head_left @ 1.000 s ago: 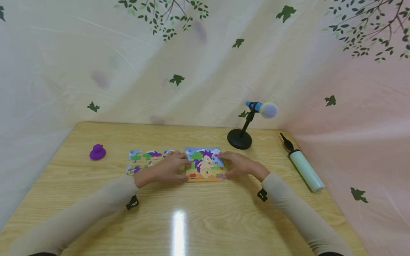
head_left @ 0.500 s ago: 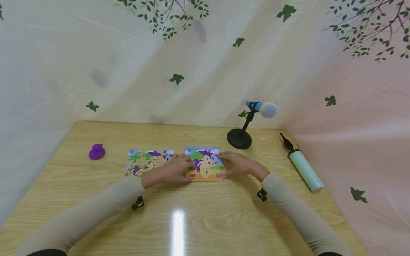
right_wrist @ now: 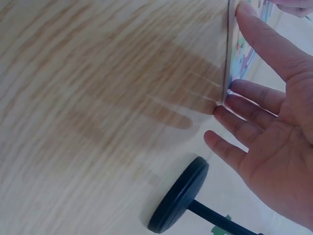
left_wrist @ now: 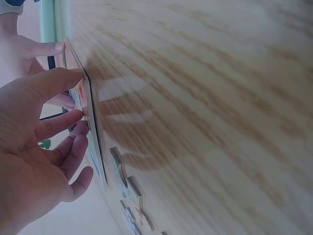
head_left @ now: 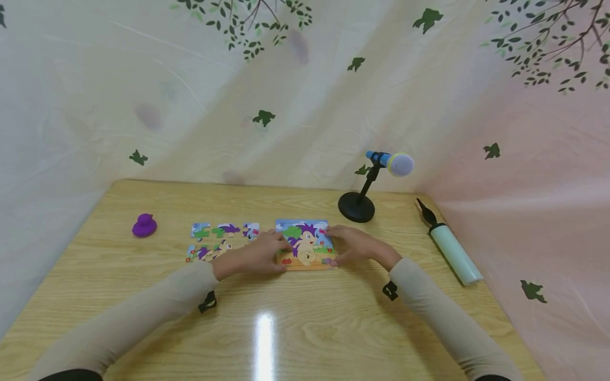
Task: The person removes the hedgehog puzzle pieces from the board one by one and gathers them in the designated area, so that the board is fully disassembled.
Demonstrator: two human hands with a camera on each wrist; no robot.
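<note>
In the head view a hedgehog picture board (head_left: 305, 251) lies flat on the wooden table, between the two hands. My left hand (head_left: 257, 254) reaches over its left side; in the left wrist view the thumb and fingertips rest on the board's face by the edge. At the right side my right hand (head_left: 355, 245) touches the board's edge, its fingers fairly straight in the right wrist view. Several jigsaw pieces (head_left: 227, 230) with parts of a similar picture lie in rough rows left of the board. The left hand partly hides the lower row.
A toy microphone (head_left: 399, 164) on a black stand (head_left: 356, 207) stands behind the right hand. Farther right lies a pale green hand pump (head_left: 456, 254) with a black nozzle. A purple duck-like toy (head_left: 144, 226) sits at the left. Behind the table (head_left: 305, 328) hangs a printed curtain (head_left: 200, 143).
My left hand has shifted right, off the end of the piece rows and onto the board's left side, uncovering a top-row piece. The right hand and the board look unmoved.
</note>
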